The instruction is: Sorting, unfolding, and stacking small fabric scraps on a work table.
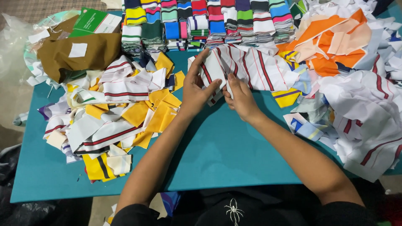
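Note:
Both my hands hold one white fabric piece with dark red stripes that lies spread over the middle back of the teal table. My left hand grips its near left edge, thumb on top. My right hand pinches the same edge just to the right. The rest of the striped piece spreads away toward the right pile.
A heap of yellow, white and striped scraps lies on the left. A large pile of orange and white pieces fills the right. Folded striped stacks line the back edge. A brown cloth and green box sit back left.

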